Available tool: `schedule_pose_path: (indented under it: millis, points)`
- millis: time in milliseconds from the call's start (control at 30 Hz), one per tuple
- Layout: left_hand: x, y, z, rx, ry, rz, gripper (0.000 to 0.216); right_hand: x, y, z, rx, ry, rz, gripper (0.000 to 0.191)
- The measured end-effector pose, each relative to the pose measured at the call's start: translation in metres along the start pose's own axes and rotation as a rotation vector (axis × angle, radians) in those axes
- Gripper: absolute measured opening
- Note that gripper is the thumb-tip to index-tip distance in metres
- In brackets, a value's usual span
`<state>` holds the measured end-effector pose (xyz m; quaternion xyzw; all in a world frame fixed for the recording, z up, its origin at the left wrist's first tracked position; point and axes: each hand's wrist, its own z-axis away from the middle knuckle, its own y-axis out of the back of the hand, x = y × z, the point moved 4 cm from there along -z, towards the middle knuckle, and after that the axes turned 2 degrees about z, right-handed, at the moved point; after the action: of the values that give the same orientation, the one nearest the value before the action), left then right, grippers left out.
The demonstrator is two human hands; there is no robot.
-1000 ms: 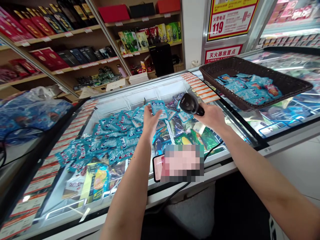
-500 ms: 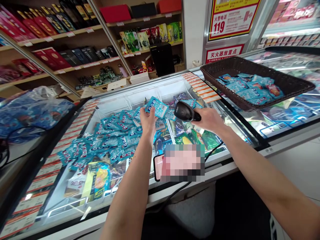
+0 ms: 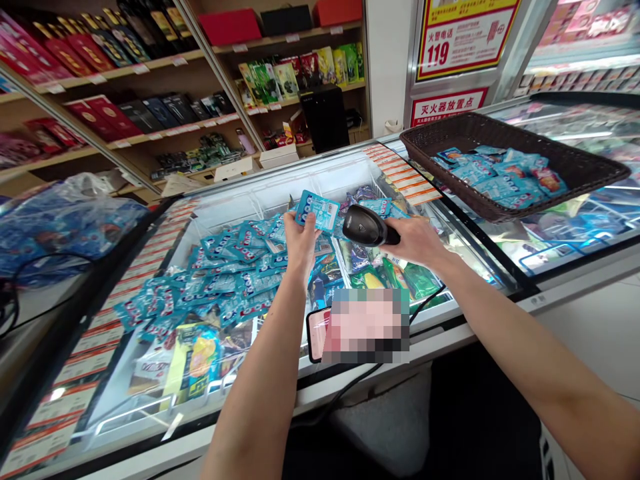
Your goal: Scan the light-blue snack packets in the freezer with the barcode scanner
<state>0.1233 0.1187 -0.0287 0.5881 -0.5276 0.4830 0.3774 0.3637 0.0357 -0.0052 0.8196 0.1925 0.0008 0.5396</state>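
Note:
Pinched in my left hand (image 3: 301,239) is a small blue snack packet (image 3: 320,209), its printed back with a barcode turned up toward me. My right hand (image 3: 417,241) is wrapped round the handle of a black barcode scanner (image 3: 364,227). The scanner's head points left at the packet, with a small gap between them. Below and to the left, many similar blue packets (image 3: 230,267) lie heaped on the glass top of a chest freezer (image 3: 150,393). A dark brown wicker basket (image 3: 515,127) at the right holds more of these blue packets (image 3: 510,179).
A phone (image 3: 318,335), partly blurred out, lies at the freezer's front edge beside the scanner's black cable (image 3: 345,392). A plastic bag of blue packets (image 3: 70,220) is at the left. Behind the freezer stand shelves (image 3: 165,130) of boxes and bottles.
My left hand has moved slightly right and up with the packet, tilting it a little. My right hand has shifted the scanner slightly left, nearer the packet.

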Motion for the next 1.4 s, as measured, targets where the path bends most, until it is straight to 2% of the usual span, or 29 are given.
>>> schedule_pose_path:
  millis: [367, 533, 700, 833, 900, 933, 1067, 1100, 1133, 1300, 1400]
  points:
    - [-0.004, -0.007, 0.003, -0.060, -0.011, -0.056, 0.040, 0.001, -0.002, 0.000, 0.013, 0.029, -0.016, 0.034]
    - [-0.005, -0.004, -0.001, -0.041, -0.034, -0.127, 0.040, 0.005, 0.002, -0.001, 0.046, -0.033, -0.006, 0.033]
    - [0.004, 0.010, -0.003, 0.117, -0.212, -0.451, 0.037, 0.017, 0.010, -0.002, 0.125, -0.212, 0.074, 0.037]
    - [0.021, 0.007, 0.009, 0.114, -0.439, -0.741, 0.051, 0.023, 0.014, -0.003, 0.140, -0.311, 0.099, 0.036]
    - [0.028, -0.002, 0.017, 0.064, -0.557, -0.901, 0.048, 0.025, 0.016, -0.004, 0.142, -0.348, 0.099, 0.036]
    - [0.029, -0.008, 0.020, -0.008, -0.608, -0.976, 0.044, 0.026, 0.017, -0.004, 0.145, -0.360, 0.099, 0.036]
    - [0.018, -0.037, 0.033, -0.557, -0.725, -1.116, 0.032, 0.027, 0.017, -0.003, 0.151, -0.372, 0.099, 0.037]
    - [0.014, -0.039, 0.034, -0.629, -0.720, -1.124, 0.031, 0.027, 0.017, -0.003, 0.152, -0.371, 0.100, 0.037]
    - [0.011, -0.039, 0.034, -0.642, -0.706, -1.135, 0.031, 0.027, 0.017, -0.003, 0.154, -0.369, 0.101, 0.037]
    - [0.005, -0.023, 0.023, -0.436, -0.628, -1.217, 0.036, 0.027, 0.017, -0.003, 0.158, -0.369, 0.100, 0.037]
    - [0.007, -0.023, 0.021, -0.427, -0.628, -1.199, 0.035, 0.027, 0.017, -0.003, 0.146, -0.383, 0.095, 0.037]
